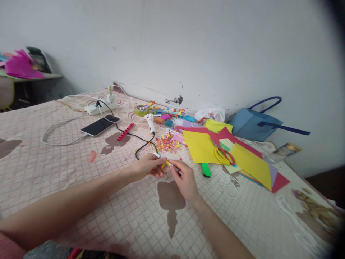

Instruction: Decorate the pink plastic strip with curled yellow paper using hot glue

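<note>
My left hand (152, 166) is closed, thumb against fingers, on a thin pen-like stick (156, 155) with a white and blue end. A small yellow strip (165, 164) shows on or against the stick between my two hands. My right hand (185, 179) pinches close to the yellow part, its fingertips almost meeting the left ones. Something slim and purplish pokes out between the right fingers; whether it belongs to the same stick I cannot tell. Just beyond the hands lies a heap of small colourful paper scraps (168, 143).
Behind the scraps lies a white glue gun (150, 123) with a black cord. To the left are a phone (100, 126), a power strip (101, 108) and a pink strip with holes (125, 132). Rightward lie yellow sheets (201, 145), scissors (225, 157), a green cutter (206, 170) and a blue bag (254, 124).
</note>
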The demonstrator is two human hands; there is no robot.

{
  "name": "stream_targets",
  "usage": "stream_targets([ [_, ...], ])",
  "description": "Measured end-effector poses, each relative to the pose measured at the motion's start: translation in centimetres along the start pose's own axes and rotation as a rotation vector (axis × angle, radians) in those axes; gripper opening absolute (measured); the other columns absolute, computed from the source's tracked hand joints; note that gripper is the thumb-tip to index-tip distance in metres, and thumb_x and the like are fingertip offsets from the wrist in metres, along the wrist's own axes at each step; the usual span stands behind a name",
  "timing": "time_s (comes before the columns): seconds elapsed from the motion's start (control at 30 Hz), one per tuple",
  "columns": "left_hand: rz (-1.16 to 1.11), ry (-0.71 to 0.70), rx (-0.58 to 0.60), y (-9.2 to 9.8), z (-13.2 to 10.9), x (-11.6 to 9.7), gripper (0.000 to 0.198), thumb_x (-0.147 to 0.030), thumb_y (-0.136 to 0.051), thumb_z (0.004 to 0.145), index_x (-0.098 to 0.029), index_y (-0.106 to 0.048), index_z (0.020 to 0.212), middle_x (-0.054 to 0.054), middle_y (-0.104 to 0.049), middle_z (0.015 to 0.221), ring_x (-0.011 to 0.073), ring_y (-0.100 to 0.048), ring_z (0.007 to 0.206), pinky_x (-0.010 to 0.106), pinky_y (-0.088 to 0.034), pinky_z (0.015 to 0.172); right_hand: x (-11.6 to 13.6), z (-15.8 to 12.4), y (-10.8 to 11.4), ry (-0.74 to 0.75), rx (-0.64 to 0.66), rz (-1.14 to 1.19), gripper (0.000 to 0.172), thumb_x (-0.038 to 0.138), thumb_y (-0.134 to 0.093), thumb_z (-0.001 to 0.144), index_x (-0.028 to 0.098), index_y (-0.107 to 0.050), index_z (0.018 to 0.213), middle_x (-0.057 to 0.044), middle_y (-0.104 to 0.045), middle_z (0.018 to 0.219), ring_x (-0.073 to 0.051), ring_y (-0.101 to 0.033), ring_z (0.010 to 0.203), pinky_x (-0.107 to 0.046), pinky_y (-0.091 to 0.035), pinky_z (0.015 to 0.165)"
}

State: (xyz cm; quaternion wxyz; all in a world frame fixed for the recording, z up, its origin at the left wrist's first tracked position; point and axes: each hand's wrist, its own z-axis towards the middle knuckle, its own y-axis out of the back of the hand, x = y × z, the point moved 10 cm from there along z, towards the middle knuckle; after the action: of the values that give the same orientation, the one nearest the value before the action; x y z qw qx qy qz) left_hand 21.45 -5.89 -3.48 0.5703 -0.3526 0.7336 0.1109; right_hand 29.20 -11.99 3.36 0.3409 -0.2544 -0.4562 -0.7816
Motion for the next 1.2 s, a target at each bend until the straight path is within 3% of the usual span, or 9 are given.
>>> stream_targets([
  [0.17,-0.04,0.014,-0.004,0.1,0.1,0.2,0.041,-0.048,-0.066,0.07,-0.008,-0.063,0.064,0.003,-0.062,0.052,0.0069,-0.055,0.044,0.017,-0.039,0.042,0.5,-0.4,-0.3,0.054,-0.003,-0.125,0.028,0.017,-0.044,0.085,0.021,-0.06,0.108,-0.007,-0.063,0.094,-0.018,-0.058,0.086,-0.031,-0.047,0.078],
  [0.37,-0.039,-0.027,0.04,0.1,0.3,0.1,0.038,-0.045,-0.067,0.07,-0.008,-0.065,0.067,0.003,-0.064,0.056,0.0067,-0.056,0.046,0.017,-0.04,0.044,-1.4,-0.1,-0.8,-0.114,0.055,0.151,0.026,0.022,-0.047,0.085,0.02,-0.06,0.108,-0.006,-0.065,0.098,-0.017,-0.06,0.089,-0.028,-0.049,0.075],
  [0.5,-0.058,0.016,0.05,0.0,0.3,0.5,0.038,-0.045,-0.067,0.071,-0.007,-0.065,0.069,0.005,-0.066,0.062,0.0071,-0.058,0.049,0.017,-0.042,0.046,-0.2,0.0,-0.4,-0.008,0.019,0.052,0.027,0.017,-0.046,0.085,0.021,-0.061,0.107,-0.006,-0.063,0.099,-0.017,-0.058,0.093,-0.031,-0.046,0.083],
  [0.63,-0.099,0.044,0.044,0.0,0.3,0.7,0.039,-0.046,-0.065,0.072,-0.007,-0.065,0.068,0.005,-0.066,0.063,0.0061,-0.057,0.048,0.016,-0.042,0.045,0.5,-0.4,-0.6,0.062,0.016,-0.09,0.032,0.015,-0.043,0.084,0.023,-0.06,0.11,-0.007,-0.062,0.093,-0.017,-0.058,0.085,-0.031,-0.047,0.078],
  [0.9,-0.102,0.005,0.038,-0.1,0.1,0.0,0.036,-0.043,-0.069,0.069,-0.007,-0.065,0.068,0.003,-0.063,0.055,0.0053,-0.054,0.045,0.015,-0.039,0.043,-0.5,0.0,-0.5,-0.039,0.019,0.08,0.025,0.023,-0.047,0.085,0.022,-0.061,0.106,-0.006,-0.063,0.095,-0.017,-0.058,0.087,-0.029,-0.048,0.076],
  [1.2,-0.057,0.011,0.064,-0.2,0.2,0.2,0.042,-0.05,-0.068,0.066,-0.009,-0.063,0.066,0.004,-0.065,0.06,0.0065,-0.056,0.046,0.017,-0.039,0.043,0.6,-0.3,-0.3,0.078,-0.01,-0.116,0.03,0.018,-0.042,0.086,0.022,-0.06,0.109,-0.007,-0.058,0.09,-0.018,-0.057,0.084,-0.031,-0.047,0.076],
])
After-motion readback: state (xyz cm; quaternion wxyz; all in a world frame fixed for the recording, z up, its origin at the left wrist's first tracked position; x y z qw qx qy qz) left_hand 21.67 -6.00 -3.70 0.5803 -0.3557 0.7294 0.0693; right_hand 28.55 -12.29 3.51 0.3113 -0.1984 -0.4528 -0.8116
